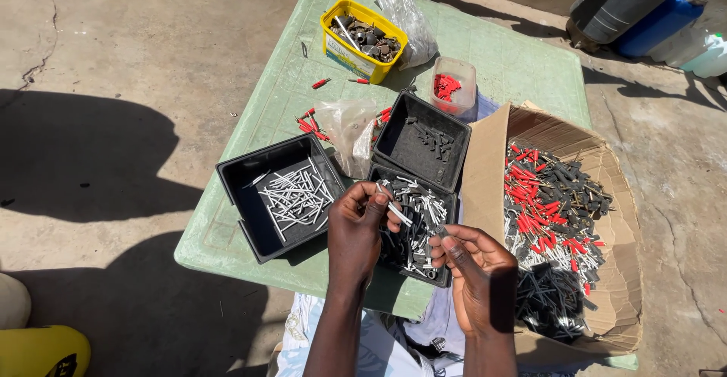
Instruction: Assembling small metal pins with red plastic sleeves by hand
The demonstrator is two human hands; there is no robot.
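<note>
My left hand (356, 229) pinches a small white and black pin above the near black tray (451, 209), which holds a mix of white and black pins. My right hand (477, 267) is beside it, its fingertips closed on a small dark piece at the tray's right edge. The left black tray (241, 178) holds white pins. Only a few black pieces lie in the far black tray (401, 115). The cardboard box (485, 165) at my right is full of red, black and white pieces.
A yellow tub (338, 47) of metal parts, a clear cup (454, 87) with red pieces, plastic bags (344, 123) and loose red pins sit on the green table (280, 66). Dark and blue barrels (636, 6) stand at the far right. Concrete ground surrounds the table.
</note>
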